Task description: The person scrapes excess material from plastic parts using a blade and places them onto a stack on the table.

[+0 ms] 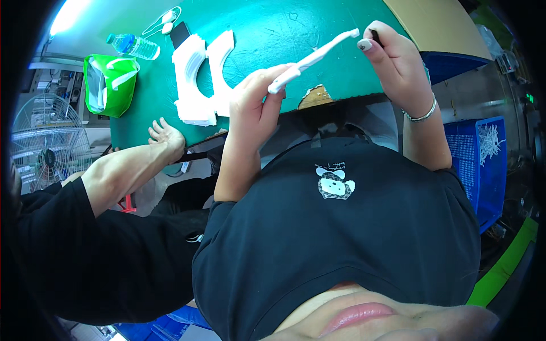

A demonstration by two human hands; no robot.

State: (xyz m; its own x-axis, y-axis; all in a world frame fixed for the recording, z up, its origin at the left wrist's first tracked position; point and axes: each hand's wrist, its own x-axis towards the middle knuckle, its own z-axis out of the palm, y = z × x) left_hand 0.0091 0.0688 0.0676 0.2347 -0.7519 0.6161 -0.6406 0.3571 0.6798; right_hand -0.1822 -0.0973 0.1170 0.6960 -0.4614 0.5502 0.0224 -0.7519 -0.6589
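Observation:
My left hand point(255, 98) is closed around the near end of a thin, white, curved piece point(321, 55), seen almost edge-on and slanting up to the right over the table. Its far tip ends just short of my right hand point(401, 71). Between the thumb and fingers of that hand a small black object point(375, 37) is pinched; most of it is hidden. A stack of flat white C-shaped pieces point(189, 68) lies to the left of my left hand. Beside the stack, more of the same white shape point(220, 54) reaches to behind my left wrist.
The green table point(273, 28) has a chipped front edge. A co-worker's hand point(166, 135) rests at its left edge. Beyond are a bottle point(133, 46), a phone point(180, 34), a green bag point(111, 85) and a fan point(48, 142). At right stand a cardboard box point(438, 25) and a blue crate point(492, 187).

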